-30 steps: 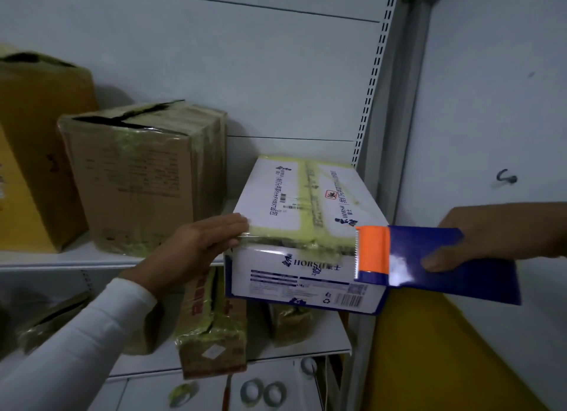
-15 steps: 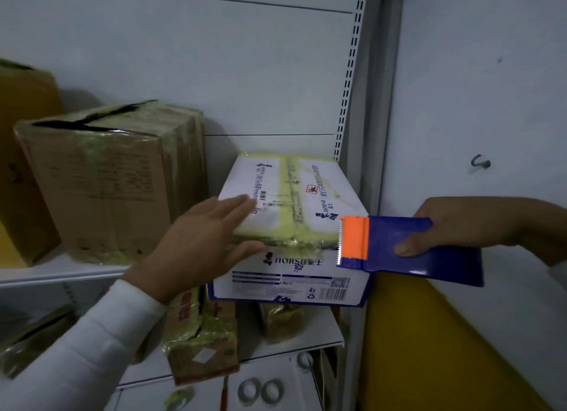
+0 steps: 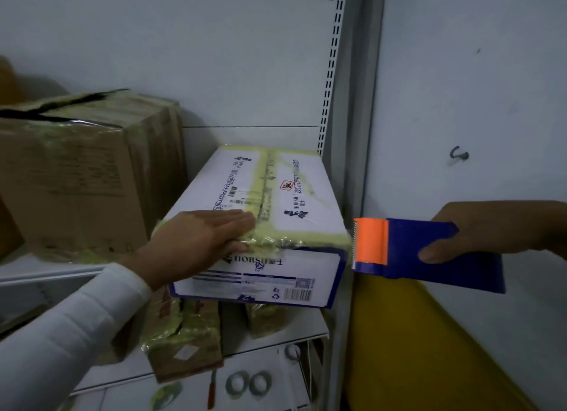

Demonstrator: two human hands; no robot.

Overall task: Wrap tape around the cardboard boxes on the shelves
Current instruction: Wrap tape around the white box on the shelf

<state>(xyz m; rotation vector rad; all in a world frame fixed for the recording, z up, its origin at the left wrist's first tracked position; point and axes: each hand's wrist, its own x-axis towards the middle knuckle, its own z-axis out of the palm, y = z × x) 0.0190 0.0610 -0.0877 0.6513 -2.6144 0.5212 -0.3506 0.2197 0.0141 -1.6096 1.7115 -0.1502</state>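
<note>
left hand (image 3: 202,241): lay flat, fingers straight, pinning the white box (image 3: 264,226) so it wouldn't slide
right hand (image 3: 478,231): gripped the tape dispenser (image 3: 426,251), blade at the box corner

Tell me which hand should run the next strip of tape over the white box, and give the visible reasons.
Probably the right hand: it grips the blue tape dispenser, whose orange end sits at the white box's front right corner. The left hand lies flat on the box top, steadying it.
</note>
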